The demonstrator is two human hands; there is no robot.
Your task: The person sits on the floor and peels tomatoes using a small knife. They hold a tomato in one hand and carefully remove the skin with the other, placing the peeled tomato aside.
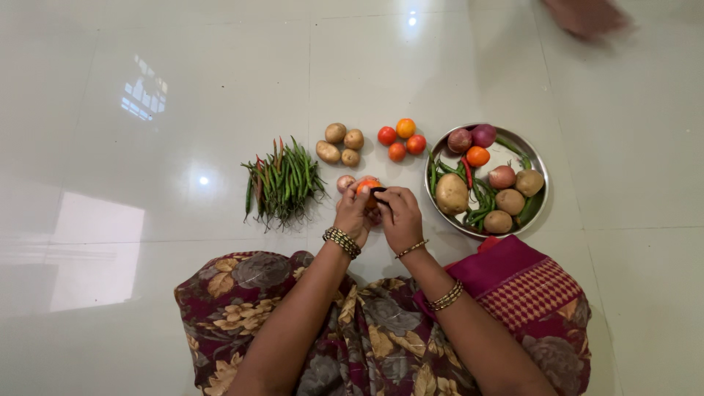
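Note:
Both my hands meet low over the white floor around an orange-red tomato (367, 185). My left hand (354, 214) cups it from the left. My right hand (400, 216) closes on its right side, fingertips at a dark spot on top. Just left of the tomato an onion (345, 182) lies on the floor. A pile of green chillies with a few red ones (282, 183) sits further left. Beyond my hands lie several potatoes (341, 144) and several tomatoes (400, 138).
A round steel plate (539, 165) at the right holds potatoes, onions, a tomato, chillies and green beans. My patterned skirt (381, 337) fills the near edge. Another person's blurred hand or foot (587, 16) shows at the top right. Glossy white tiles surround everything.

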